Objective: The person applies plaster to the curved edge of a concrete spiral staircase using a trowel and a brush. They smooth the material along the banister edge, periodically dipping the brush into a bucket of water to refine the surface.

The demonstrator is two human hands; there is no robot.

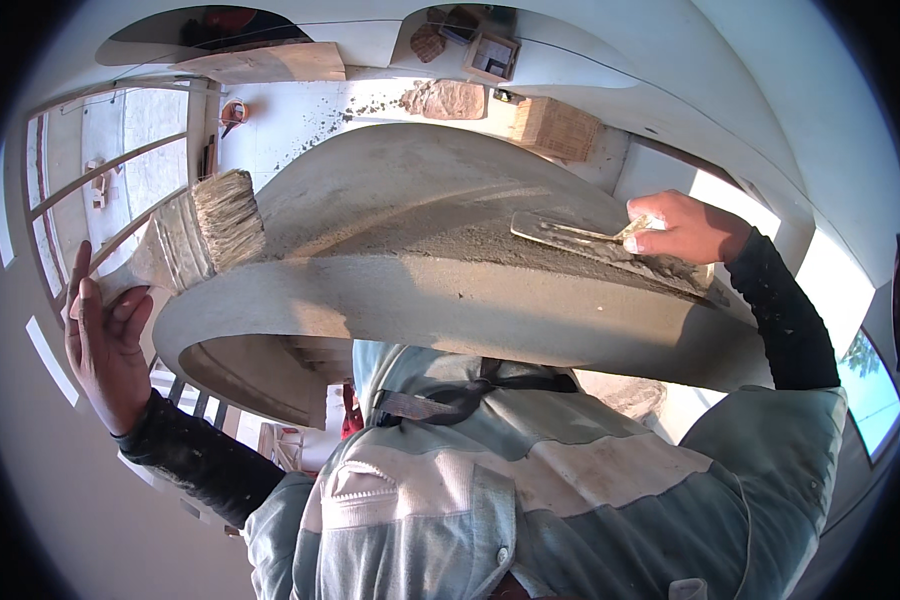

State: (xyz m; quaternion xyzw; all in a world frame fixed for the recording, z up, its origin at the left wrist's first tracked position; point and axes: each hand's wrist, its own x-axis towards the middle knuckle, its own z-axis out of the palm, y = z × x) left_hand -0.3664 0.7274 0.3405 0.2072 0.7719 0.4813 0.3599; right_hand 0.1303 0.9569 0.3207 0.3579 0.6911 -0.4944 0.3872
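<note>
My left hand (110, 345) is closed round the handle of a wide, dirty paintbrush (200, 230), its pale bristles upright beside the left end of a curved plastered form (420, 300). My right hand (685, 230) grips the handle of a steel trowel (555, 228), whose blade lies on a band of rough grey mortar (460, 250) along the form's curved surface. Mortar smears cover the trowel near my fingers, and part of its blade is hidden under my hand. The form has a smoother pale band on the side nearer my body, with a hollow underneath at the left.
Beyond the form are a small orange bucket (234, 118), a cardboard box (555, 128), a brown sack or sheet (440, 100), a wooden crate (490, 55) and scattered dark debris. A frame with crossbars (110, 150) stands at the left. A bright window (868, 390) is at the right.
</note>
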